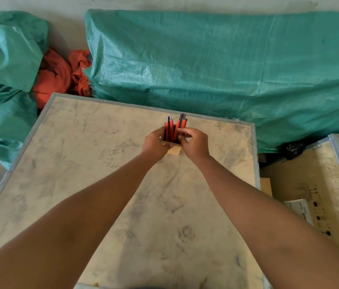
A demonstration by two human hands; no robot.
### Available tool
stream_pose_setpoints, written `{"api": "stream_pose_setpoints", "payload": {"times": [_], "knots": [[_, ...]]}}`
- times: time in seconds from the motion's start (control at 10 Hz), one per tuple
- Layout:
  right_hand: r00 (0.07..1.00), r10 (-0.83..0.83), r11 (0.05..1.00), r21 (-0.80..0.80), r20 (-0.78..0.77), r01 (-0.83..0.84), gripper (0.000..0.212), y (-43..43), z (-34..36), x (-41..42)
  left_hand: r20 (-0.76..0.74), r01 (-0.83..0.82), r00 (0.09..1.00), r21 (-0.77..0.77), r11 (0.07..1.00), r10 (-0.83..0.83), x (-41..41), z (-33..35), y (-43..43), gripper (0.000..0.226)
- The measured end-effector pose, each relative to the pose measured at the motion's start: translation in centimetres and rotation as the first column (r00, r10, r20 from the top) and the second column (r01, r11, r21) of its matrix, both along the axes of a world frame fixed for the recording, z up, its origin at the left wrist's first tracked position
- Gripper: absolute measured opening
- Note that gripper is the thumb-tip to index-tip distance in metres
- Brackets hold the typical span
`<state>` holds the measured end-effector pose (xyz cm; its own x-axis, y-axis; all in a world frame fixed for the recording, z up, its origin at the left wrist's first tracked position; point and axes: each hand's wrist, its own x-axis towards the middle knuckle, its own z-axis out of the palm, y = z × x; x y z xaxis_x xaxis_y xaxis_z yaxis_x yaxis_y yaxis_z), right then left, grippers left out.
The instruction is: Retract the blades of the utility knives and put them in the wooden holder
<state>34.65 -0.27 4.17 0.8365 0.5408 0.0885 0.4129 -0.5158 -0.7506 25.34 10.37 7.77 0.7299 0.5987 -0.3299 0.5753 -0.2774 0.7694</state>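
Standing Knives in the Holder

Reaching out over the counter [122,195], both hands are closing around the wooden holder [175,150], which is sitting toward the far edge of the stained, metal-rimmed top. The left hand [155,143] is cupping the holder's left side. The right hand [195,142] is pinching one of the red utility knives [177,127] on the holder's right side, fingers curled around it. At least three knives are standing upright in the holder, handles red, dark tips pointing up; the exact count is hard to make out because the hands are covering the lower parts, and whether the blades are drawn in cannot be told. Most of the holder is hidden too, with only a pale corner showing below the hands. Behind the holder, a green tarp [216,59] is draping over bulky shapes, and a crumpled orange cloth [60,76] is lying to the far left of it. Right of the holder, a second wooden crate [310,184] is sitting, cut off by the frame.
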Motion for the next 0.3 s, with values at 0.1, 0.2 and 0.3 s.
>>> {"api": "stream_pose_setpoints", "payload": {"times": [0.1,0.2,0.3], "knots": [[0.999,-0.018,1.0,-0.001,-0.028,0.018,0.031,-0.4,0.2,-0.2,-0.018,-0.002,1.0,-0.03,1.0,0.001,-0.2,0.9,-0.5,0.058],[0.999,-0.029,0.999,0.02,-0.033,0.029,0.032,-1.2,0.8,-0.4,0.01,0.004,1.0,-0.034,0.999,-0.003,-0.6,2.0,-0.8,0.058],[0.996,-0.064,0.994,0.088,-0.059,0.069,0.033,-2.1,2.3,-0.6,0.054,-0.009,0.999,-0.016,1.0,0.01,-1.5,3.4,-1.5,0.055]]}}
